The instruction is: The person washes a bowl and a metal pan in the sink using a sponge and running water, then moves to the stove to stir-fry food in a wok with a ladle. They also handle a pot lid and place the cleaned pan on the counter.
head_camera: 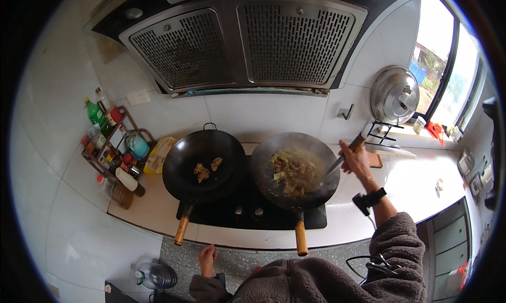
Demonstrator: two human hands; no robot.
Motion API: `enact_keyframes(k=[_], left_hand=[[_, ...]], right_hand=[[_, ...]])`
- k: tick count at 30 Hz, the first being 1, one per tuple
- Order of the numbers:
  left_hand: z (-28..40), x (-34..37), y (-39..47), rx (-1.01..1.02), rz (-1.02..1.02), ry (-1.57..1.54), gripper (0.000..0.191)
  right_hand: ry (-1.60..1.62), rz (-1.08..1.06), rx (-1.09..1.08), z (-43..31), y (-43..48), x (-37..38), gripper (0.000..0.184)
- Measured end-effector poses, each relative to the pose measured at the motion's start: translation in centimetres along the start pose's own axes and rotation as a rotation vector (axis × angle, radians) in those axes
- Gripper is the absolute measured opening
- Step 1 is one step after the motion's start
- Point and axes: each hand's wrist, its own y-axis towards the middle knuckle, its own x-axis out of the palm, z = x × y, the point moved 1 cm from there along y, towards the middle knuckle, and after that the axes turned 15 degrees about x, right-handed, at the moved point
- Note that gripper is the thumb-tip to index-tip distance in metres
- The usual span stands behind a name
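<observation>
My right hand [355, 160] is closed around the wooden handle of a metal cooking spatula [335, 165]. Its blade end reaches into the right wok [261, 184], where steam rises over leafy greens mixed with browned pieces [294, 168]; the blade itself is blurred. To the left, a second dark wok [178, 176] holds a few browned pieces of food [202, 172]. Both woks rest on a black glass cooktop [249, 220], their wooden handles pointing towards me. My left hand [207, 255] hangs in front of the counter edge with fingers curled, and nothing shows in it.
A seasoning rack [130, 117] with bottles stands at the left, beside an oil bottle [120, 194] and a yellow bag [160, 154]. Overhead is the range hood [233, 46]. A domed metal lid [394, 95] leans by the window at right. A large plastic bottle [158, 275] is low at left.
</observation>
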Motion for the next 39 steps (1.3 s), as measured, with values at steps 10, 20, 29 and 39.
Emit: enact_keyframes(k=[10, 20, 29, 39], left_hand=[[0.1, 0.9, 0.0, 0.015, -0.023, 0.014, 0.021], [0.9, -0.1, -1.8, 0.016, 0.032, 0.074, 0.018], [0.8, -0.7, -1.5, -0.012, 0.074, 0.039, 0.017], [1.0, -1.7, -1.0, 0.024, 0.070, -0.014, 0.017]], right_hand=[[-0.097, -0.115, -0.172, -2.2, 3.2, -3.7, 0.026], [0.107, -0.278, -0.314, 0.1, 6.3, 4.7, 0.021], [-0.040, -0.296, -0.457, -8.1, -0.6, 4.7, 0.020], [0.035, -0.345, -0.157, -5.8, -0.2, 9.8, 0.026]])
